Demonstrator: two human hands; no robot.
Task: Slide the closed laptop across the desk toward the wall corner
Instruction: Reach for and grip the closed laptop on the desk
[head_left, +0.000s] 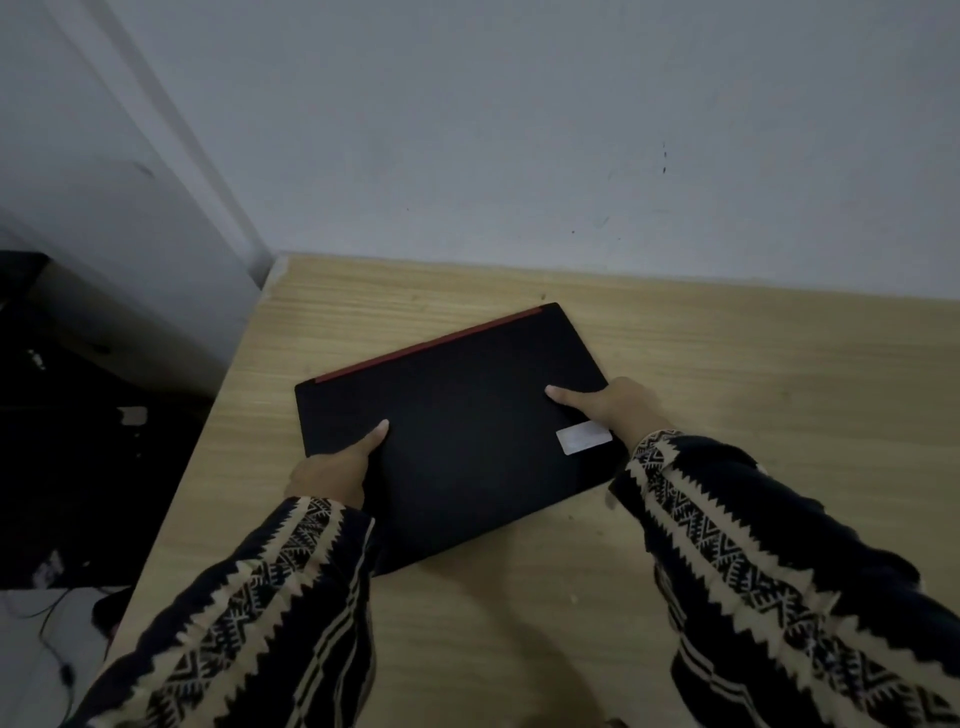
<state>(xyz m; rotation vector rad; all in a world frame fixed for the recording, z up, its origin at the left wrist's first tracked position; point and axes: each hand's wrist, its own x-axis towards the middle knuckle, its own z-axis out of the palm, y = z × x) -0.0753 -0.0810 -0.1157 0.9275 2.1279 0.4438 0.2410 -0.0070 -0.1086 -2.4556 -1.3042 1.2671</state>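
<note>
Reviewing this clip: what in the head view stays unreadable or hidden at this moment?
- Left hand and right hand: only the thumbs show on the laptop lid; the other fingers are hidden past its sides.
- White sticker: any print is too small and blurred to read.
- Laptop's near-left corner: covered by the left sleeve.
- Dark area left of the desk: too dim to identify its contents.

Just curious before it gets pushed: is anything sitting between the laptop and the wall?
No. In the head view, only bare desk lies between the laptop and the wall.
</note>
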